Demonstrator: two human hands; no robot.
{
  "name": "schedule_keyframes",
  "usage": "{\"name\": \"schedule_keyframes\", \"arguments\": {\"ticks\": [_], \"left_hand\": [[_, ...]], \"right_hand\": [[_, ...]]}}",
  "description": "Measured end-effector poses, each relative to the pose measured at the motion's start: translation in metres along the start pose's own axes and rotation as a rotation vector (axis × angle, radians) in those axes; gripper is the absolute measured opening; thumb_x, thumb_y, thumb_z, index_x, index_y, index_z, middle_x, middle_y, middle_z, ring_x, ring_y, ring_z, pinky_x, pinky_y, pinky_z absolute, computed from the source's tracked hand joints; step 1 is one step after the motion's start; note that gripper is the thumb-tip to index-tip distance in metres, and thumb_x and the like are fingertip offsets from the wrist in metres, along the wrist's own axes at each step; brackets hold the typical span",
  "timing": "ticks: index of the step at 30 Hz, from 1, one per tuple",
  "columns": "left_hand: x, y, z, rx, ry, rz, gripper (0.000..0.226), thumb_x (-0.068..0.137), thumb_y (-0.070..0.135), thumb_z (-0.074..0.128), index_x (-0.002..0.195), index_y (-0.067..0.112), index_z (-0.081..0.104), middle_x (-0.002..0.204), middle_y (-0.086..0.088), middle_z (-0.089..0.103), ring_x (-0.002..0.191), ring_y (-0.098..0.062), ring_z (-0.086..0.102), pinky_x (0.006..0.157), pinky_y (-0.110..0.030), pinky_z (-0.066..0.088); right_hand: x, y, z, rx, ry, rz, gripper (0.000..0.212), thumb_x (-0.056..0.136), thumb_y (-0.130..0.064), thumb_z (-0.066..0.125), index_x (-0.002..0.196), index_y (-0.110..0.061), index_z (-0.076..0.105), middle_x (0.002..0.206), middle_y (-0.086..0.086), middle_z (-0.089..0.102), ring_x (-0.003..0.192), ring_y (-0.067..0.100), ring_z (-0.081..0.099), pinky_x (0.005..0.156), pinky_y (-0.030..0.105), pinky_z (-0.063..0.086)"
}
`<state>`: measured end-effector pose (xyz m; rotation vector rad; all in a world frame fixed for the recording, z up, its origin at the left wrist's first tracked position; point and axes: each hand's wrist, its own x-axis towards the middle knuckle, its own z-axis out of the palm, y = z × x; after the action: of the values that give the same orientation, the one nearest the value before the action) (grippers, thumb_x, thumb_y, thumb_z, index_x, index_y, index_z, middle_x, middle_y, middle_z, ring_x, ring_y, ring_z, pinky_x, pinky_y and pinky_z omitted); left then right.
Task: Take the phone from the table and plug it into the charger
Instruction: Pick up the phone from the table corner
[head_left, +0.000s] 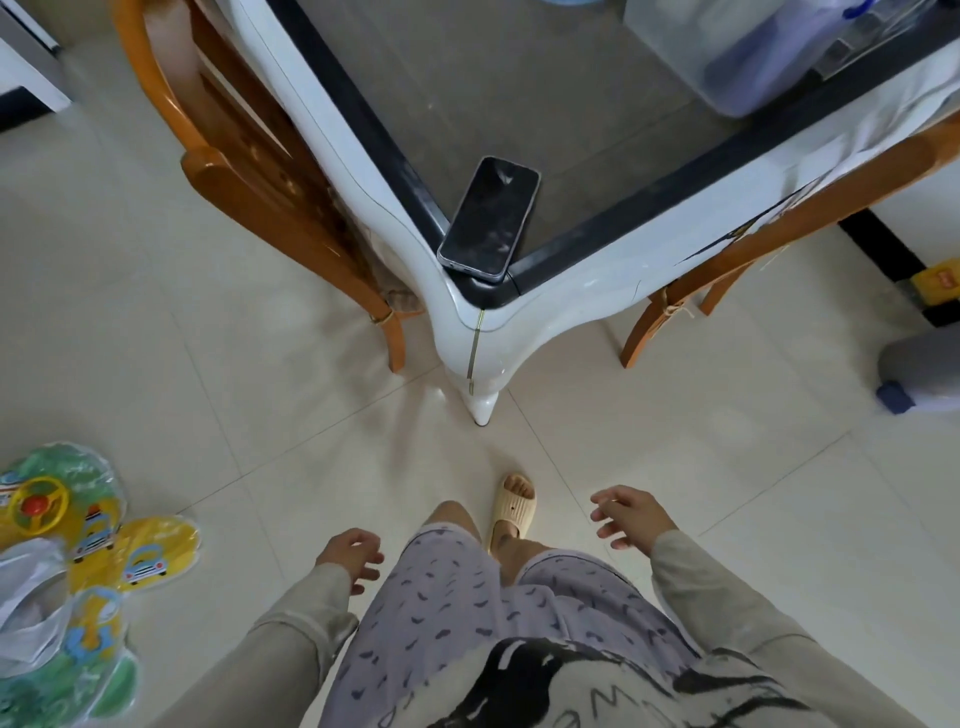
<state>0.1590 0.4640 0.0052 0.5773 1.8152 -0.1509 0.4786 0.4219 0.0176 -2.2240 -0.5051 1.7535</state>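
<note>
A dark phone lies face up on the near corner of a glass-topped table with a white frame. Its near end slightly overhangs the black border of the corner. My left hand hangs low by my left thigh, fingers loosely apart, holding nothing. My right hand is low on the right, fingers spread and empty. Both hands are well below and short of the phone. No charger is in view.
Wooden chairs stand at the table's left side and right side. A clear plastic box sits on the table's far right. Deflated toy inflatables and a plastic bag lie on the tiled floor at the left. My slippered foot is below the table leg.
</note>
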Motion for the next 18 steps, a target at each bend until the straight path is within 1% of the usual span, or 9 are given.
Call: {"name": "schedule_keyframes", "arguments": {"ticks": [4, 6, 8, 10, 12, 13, 15, 16, 18], "left_hand": [[-0.006, 0.034, 0.01, -0.035, -0.011, 0.056, 0.009, 0.092, 0.01, 0.045, 0.086, 0.011, 0.05, 0.073, -0.008, 0.058, 0.056, -0.018, 0.05, 0.053, -0.023, 0.033], [-0.01, 0.058, 0.013, -0.039, -0.014, 0.112, 0.007, 0.092, 0.009, 0.045, 0.089, 0.01, 0.051, 0.078, -0.01, 0.059, 0.057, -0.019, 0.051, 0.052, -0.024, 0.033], [-0.015, 0.087, 0.013, -0.024, 0.014, 0.212, 0.009, 0.09, 0.008, 0.047, 0.091, 0.009, 0.056, 0.083, -0.012, 0.062, 0.066, -0.025, 0.055, 0.054, -0.024, 0.034], [-0.022, 0.117, 0.012, 0.042, 0.121, 0.344, 0.018, 0.088, 0.009, 0.051, 0.099, 0.007, 0.064, 0.094, -0.013, 0.068, 0.086, -0.028, 0.059, 0.067, -0.022, 0.036], [-0.032, 0.15, 0.009, 0.076, 0.252, 0.476, 0.024, 0.087, 0.012, 0.052, 0.106, 0.005, 0.065, 0.108, -0.015, 0.068, 0.101, -0.029, 0.06, 0.076, -0.021, 0.036], [-0.038, 0.168, 0.009, 0.062, 0.287, 0.538, 0.025, 0.086, 0.013, 0.052, 0.107, 0.006, 0.064, 0.111, -0.016, 0.068, 0.104, -0.03, 0.06, 0.079, -0.022, 0.039], [-0.046, 0.203, 0.01, 0.044, 0.354, 0.659, 0.027, 0.085, 0.013, 0.052, 0.109, 0.007, 0.063, 0.116, -0.017, 0.065, 0.109, -0.032, 0.057, 0.091, -0.031, 0.044], [-0.049, 0.221, 0.011, 0.067, 0.39, 0.719, 0.028, 0.085, 0.014, 0.053, 0.111, 0.007, 0.062, 0.118, -0.016, 0.063, 0.112, -0.033, 0.055, 0.096, -0.034, 0.044], [-0.05, 0.257, 0.014, 0.153, 0.457, 0.82, 0.032, 0.087, 0.019, 0.054, 0.117, 0.01, 0.058, 0.123, -0.014, 0.06, 0.118, -0.031, 0.05, 0.101, -0.039, 0.043]], "right_hand": [[0.006, -0.004, -0.006, -0.003, -0.004, 0.02, 0.016, 0.092, -0.002, 0.039, 0.095, -0.006, 0.054, 0.071, 0.003, 0.056, 0.054, 0.016, 0.049, 0.047, 0.021, 0.037], [0.01, -0.007, -0.006, -0.011, -0.012, 0.028, 0.016, 0.092, -0.002, 0.039, 0.095, -0.005, 0.054, 0.07, 0.003, 0.055, 0.054, 0.016, 0.049, 0.046, 0.021, 0.036], [0.014, -0.012, -0.006, -0.013, -0.019, 0.041, 0.015, 0.092, -0.002, 0.039, 0.095, -0.005, 0.054, 0.069, 0.003, 0.055, 0.053, 0.016, 0.048, 0.043, 0.019, 0.036], [0.016, -0.016, -0.005, -0.016, -0.021, 0.064, 0.014, 0.092, -0.002, 0.039, 0.095, -0.005, 0.053, 0.069, 0.004, 0.054, 0.052, 0.016, 0.047, 0.037, 0.016, 0.037], [0.018, -0.022, -0.004, -0.022, -0.03, 0.076, 0.014, 0.092, -0.002, 0.039, 0.094, -0.005, 0.053, 0.068, 0.004, 0.053, 0.051, 0.016, 0.047, 0.035, 0.015, 0.036], [0.019, -0.024, -0.004, -0.022, -0.03, 0.079, 0.014, 0.092, -0.002, 0.04, 0.093, -0.005, 0.053, 0.068, 0.004, 0.053, 0.051, 0.016, 0.047, 0.035, 0.015, 0.036], [0.02, -0.028, -0.005, -0.026, -0.022, 0.088, 0.014, 0.092, -0.002, 0.04, 0.093, -0.004, 0.053, 0.067, 0.004, 0.053, 0.051, 0.016, 0.047, 0.037, 0.017, 0.036], [0.021, -0.03, -0.006, -0.028, -0.014, 0.09, 0.014, 0.092, -0.002, 0.04, 0.093, -0.004, 0.053, 0.068, 0.004, 0.053, 0.051, 0.016, 0.047, 0.039, 0.018, 0.035], [0.023, -0.033, -0.009, -0.018, -0.001, 0.09, 0.014, 0.091, -0.002, 0.04, 0.093, -0.004, 0.054, 0.068, 0.004, 0.053, 0.051, 0.016, 0.047, 0.043, 0.02, 0.034]]}}
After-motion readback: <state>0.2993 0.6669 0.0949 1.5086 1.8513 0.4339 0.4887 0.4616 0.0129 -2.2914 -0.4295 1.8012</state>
